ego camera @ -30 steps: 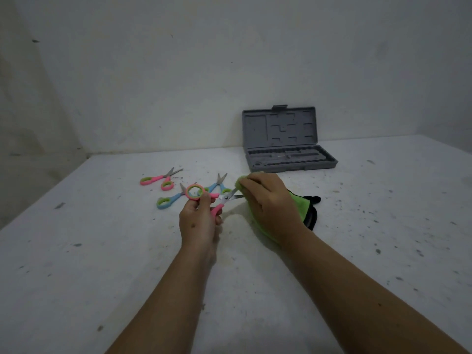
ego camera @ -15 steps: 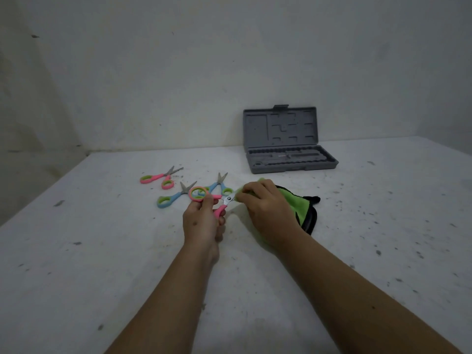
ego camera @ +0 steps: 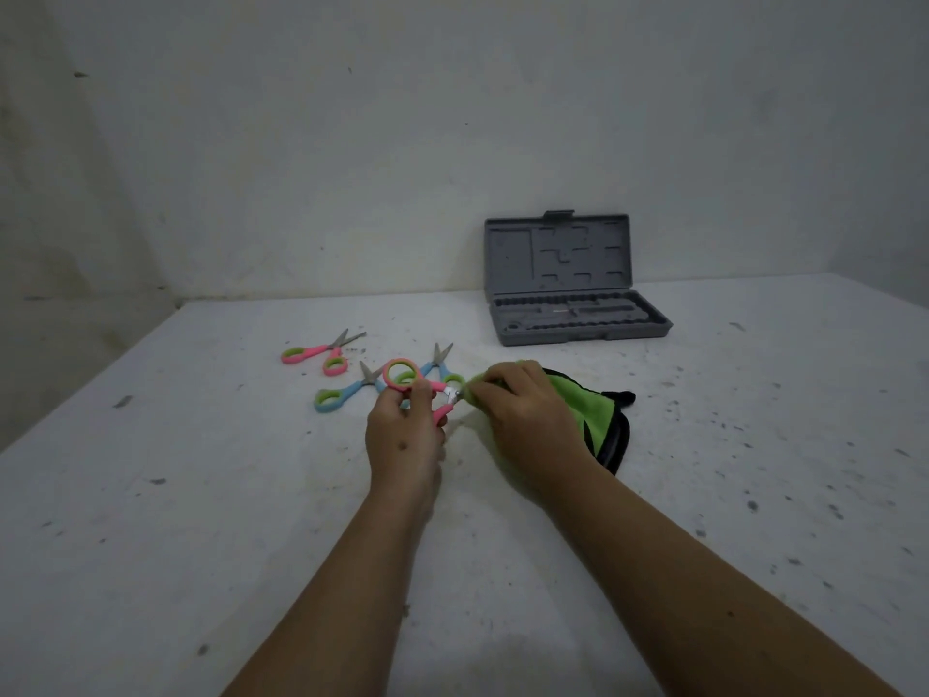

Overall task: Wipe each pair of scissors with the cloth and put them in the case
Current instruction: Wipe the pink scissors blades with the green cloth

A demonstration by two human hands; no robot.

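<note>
So far you're on the first pair: your left hand (ego camera: 402,435) pinches the pink scissors (ego camera: 420,389) while your right hand (ego camera: 523,420) pinches the cloth (ego camera: 588,410) round their blades. Nothing I can see lies in the case (ego camera: 583,321) yet, and three more pairs (ego camera: 347,389) wait on the tabletop (ego camera: 201,495).

A second ago the blade tips still poked out past the right hand (ego camera: 523,415), now the green cloth (ego camera: 585,410) has slid up and swallowed them, bunched right at the pivot of the pink scissors (ego camera: 402,379). Left hand (ego camera: 402,435) nudged slightly closer.
</note>
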